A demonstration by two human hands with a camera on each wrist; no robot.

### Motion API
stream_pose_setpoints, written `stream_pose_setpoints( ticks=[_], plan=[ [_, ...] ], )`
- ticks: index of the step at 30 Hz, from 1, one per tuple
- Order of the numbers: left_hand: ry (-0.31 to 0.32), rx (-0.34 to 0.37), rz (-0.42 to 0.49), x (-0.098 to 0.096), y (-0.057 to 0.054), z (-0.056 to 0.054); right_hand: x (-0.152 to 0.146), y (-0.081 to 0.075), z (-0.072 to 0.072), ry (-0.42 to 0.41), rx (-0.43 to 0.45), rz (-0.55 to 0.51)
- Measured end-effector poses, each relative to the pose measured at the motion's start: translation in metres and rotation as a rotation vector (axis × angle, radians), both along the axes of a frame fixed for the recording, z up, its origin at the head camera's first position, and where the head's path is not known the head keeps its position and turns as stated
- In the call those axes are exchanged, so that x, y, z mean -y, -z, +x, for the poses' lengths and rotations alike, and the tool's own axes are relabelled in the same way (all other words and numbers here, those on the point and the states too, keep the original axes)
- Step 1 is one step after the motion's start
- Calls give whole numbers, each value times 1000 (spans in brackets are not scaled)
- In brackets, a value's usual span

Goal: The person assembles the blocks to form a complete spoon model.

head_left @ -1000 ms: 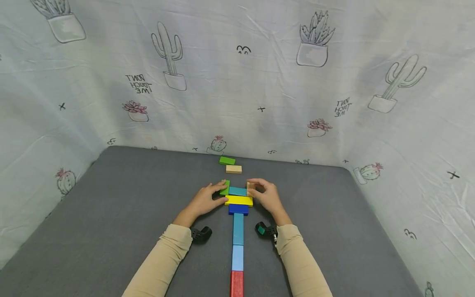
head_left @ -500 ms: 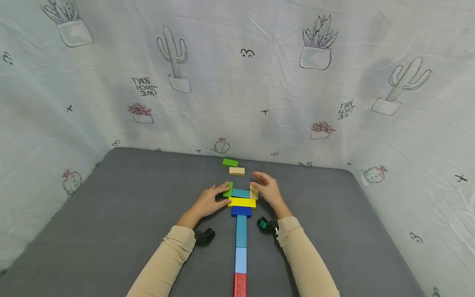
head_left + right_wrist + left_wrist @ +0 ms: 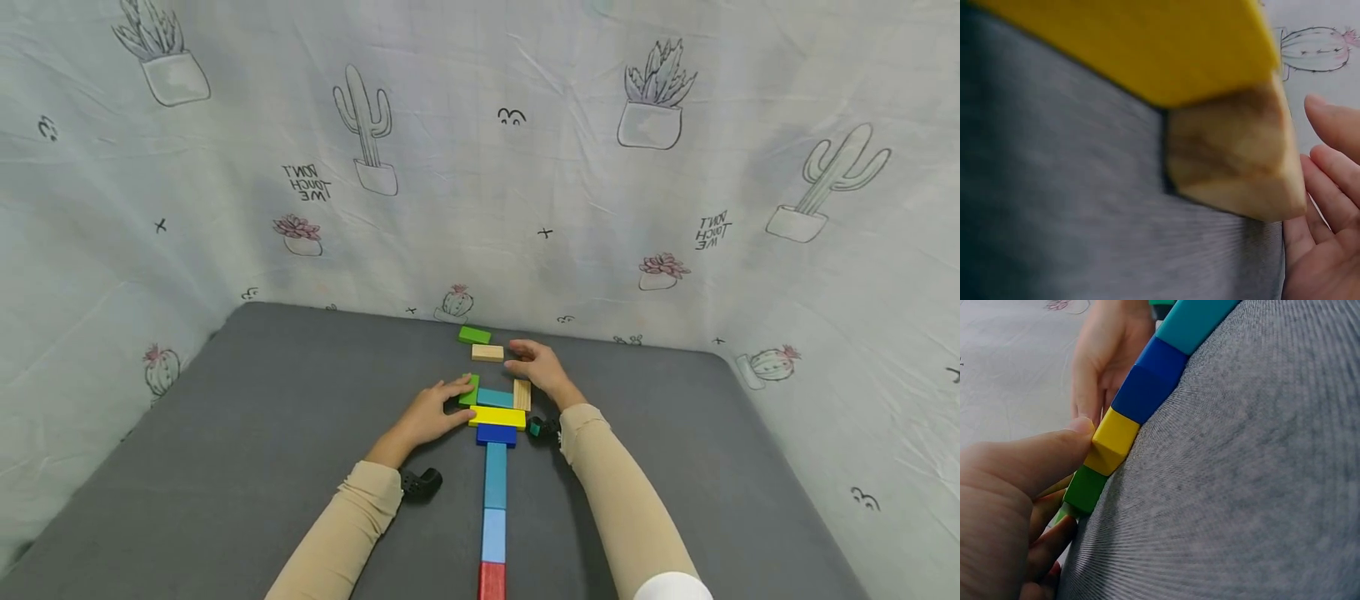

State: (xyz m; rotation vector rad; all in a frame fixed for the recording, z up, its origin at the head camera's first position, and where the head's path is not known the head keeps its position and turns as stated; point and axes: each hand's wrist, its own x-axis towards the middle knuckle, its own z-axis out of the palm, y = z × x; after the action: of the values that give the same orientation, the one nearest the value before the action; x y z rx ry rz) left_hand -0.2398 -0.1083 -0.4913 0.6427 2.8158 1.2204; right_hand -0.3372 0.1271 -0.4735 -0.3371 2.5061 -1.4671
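Note:
My left hand (image 3: 426, 414) rests at the left end of the block arrangement. Its fingertips touch the upright green block (image 3: 469, 390), and its thumb touches the left end of the yellow block (image 3: 497, 417). A teal block (image 3: 496, 398) lies between the green block and a plain wooden block (image 3: 522, 395). My right hand (image 3: 542, 367) hovers beyond that wooden block, fingers apart and holding nothing. Its fingertips are just right of a loose wooden block (image 3: 487, 353). In the right wrist view the wooden block (image 3: 1235, 150) stands against the yellow one, apart from the hand.
A dark blue block (image 3: 497, 434), a teal one (image 3: 496, 475), a light blue one (image 3: 493, 535) and a red one (image 3: 492, 581) run in line towards me. Another green block (image 3: 475, 335) lies near the printed cloth wall (image 3: 420, 250) behind the grey table (image 3: 300, 375).
My right hand has let go of the wooden block at the right end and moved away, towards the loose wooden block. My left hand stays at the green and yellow blocks. The view has shifted slightly.

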Motion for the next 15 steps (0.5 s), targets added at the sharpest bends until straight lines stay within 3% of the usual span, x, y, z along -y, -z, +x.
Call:
stream_pose_setpoints(
  ticks=[6, 15],
  plan=[
    [-6, 1, 18, -1, 1, 0, 3, -5, -9, -18, 29, 91],
    [-19, 6, 17, -2, 0, 0, 11, -8, -15, -39, -27, 262]
  ],
)
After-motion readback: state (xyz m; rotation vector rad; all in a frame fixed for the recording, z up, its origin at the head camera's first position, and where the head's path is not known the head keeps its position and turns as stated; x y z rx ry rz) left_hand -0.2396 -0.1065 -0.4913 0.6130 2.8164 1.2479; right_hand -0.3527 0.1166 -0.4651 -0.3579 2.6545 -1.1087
